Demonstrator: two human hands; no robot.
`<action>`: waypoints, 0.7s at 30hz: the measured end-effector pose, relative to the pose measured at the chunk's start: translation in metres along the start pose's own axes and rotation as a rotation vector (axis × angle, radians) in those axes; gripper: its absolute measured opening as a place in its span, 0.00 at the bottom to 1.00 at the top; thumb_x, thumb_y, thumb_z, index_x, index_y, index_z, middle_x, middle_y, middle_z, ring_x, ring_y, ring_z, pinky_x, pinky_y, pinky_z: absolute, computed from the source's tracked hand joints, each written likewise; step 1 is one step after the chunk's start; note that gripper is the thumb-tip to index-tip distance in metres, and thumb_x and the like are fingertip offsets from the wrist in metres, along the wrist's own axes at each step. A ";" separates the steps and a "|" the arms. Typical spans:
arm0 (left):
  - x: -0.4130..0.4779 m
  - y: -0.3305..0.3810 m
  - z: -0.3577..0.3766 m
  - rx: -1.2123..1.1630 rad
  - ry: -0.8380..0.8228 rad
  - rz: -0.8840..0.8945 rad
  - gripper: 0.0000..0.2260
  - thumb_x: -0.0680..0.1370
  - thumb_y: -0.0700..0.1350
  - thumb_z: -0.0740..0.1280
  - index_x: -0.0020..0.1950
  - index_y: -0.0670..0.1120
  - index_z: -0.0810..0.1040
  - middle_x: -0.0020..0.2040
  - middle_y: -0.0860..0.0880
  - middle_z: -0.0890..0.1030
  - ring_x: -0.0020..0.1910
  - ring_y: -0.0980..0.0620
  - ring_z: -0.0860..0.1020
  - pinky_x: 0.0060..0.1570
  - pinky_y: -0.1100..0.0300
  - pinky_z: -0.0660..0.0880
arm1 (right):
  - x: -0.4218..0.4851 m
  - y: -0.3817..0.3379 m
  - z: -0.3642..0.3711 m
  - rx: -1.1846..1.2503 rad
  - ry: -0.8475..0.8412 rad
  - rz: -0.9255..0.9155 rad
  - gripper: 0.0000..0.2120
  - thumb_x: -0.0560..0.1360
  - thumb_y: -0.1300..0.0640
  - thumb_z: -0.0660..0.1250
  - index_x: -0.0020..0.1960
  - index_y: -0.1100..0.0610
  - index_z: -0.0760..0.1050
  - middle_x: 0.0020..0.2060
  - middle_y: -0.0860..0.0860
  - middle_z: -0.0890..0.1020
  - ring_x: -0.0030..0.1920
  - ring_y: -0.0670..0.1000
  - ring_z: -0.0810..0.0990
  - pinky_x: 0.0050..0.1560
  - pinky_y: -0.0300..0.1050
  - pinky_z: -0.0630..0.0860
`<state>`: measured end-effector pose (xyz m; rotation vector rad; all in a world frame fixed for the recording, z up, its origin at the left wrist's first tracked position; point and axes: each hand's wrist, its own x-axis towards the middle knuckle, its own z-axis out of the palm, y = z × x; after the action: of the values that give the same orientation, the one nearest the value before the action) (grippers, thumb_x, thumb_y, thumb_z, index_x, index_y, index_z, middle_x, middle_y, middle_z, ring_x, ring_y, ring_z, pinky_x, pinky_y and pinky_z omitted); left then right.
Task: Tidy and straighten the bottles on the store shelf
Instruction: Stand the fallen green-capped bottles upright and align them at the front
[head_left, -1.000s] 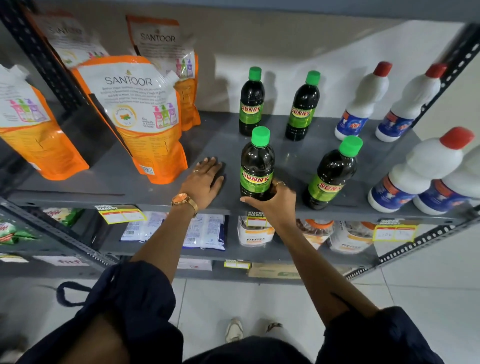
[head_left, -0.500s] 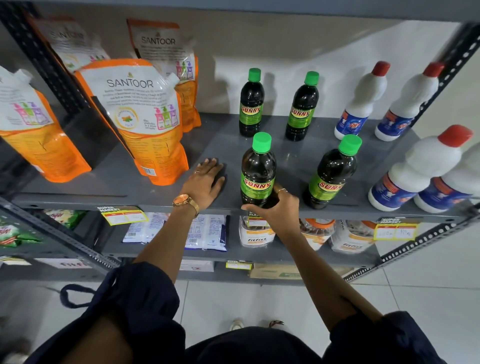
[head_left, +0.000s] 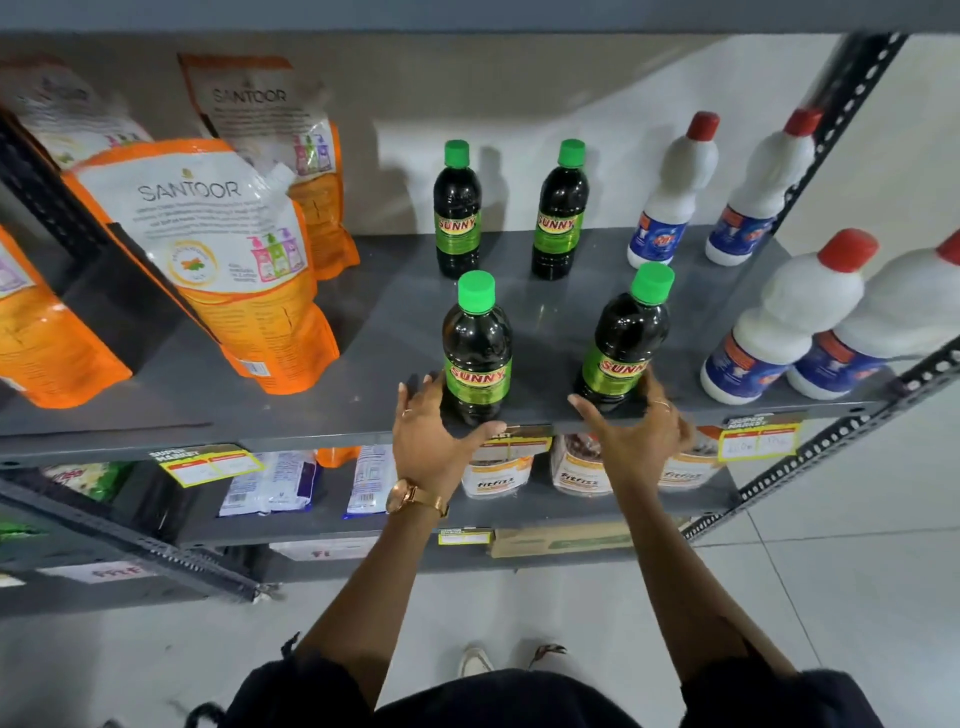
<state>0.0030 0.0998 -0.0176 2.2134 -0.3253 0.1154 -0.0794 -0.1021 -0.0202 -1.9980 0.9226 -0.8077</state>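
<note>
Left hand (head_left: 431, 441) spread wide, cupped around the base of the front-left dark bottle (head_left: 477, 348) at lower centre of the frame, fingers beside the label, grip not closed. Right hand (head_left: 636, 436) likewise spread, curved around the base of the front-right dark bottle (head_left: 621, 343), which leans slightly toward the right of the frame. Both at the front edge of the grey shelf (head_left: 363, 405). Probably rigid plastic, full of dark liquid, so fairly heavy and bottom-weighted; smooth, likely slippery above the label. Best taken low, at or below the label band, never by the green cap. Count: four dark bottles with green caps, two in front, two at upper centre; four white bottles (head_left: 779, 322) with red caps at right; four orange refill pouches (head_left: 234, 260) at left, one cut by the frame edge.
</note>
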 end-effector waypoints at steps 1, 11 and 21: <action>0.000 -0.002 0.001 -0.017 0.006 -0.007 0.40 0.62 0.66 0.72 0.69 0.49 0.70 0.67 0.45 0.76 0.74 0.42 0.63 0.76 0.48 0.52 | 0.002 0.001 0.002 -0.053 -0.004 -0.020 0.42 0.59 0.30 0.72 0.65 0.54 0.74 0.56 0.52 0.82 0.61 0.53 0.72 0.67 0.57 0.60; -0.001 0.005 0.002 -0.154 0.086 0.032 0.40 0.61 0.67 0.68 0.65 0.43 0.74 0.61 0.45 0.81 0.68 0.46 0.72 0.71 0.70 0.32 | 0.006 0.004 0.001 -0.012 -0.011 -0.029 0.43 0.54 0.27 0.70 0.60 0.54 0.76 0.55 0.55 0.80 0.61 0.58 0.70 0.60 0.55 0.69; -0.002 0.014 0.000 -0.083 0.081 -0.019 0.33 0.60 0.66 0.70 0.55 0.43 0.77 0.54 0.47 0.84 0.58 0.50 0.79 0.75 0.57 0.38 | 0.015 0.007 -0.016 0.031 -0.152 -0.070 0.41 0.53 0.28 0.72 0.56 0.54 0.74 0.53 0.52 0.80 0.57 0.53 0.71 0.57 0.51 0.69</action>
<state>-0.0027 0.0918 -0.0073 2.1225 -0.2598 0.1774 -0.0860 -0.1230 -0.0149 -2.0427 0.7526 -0.6933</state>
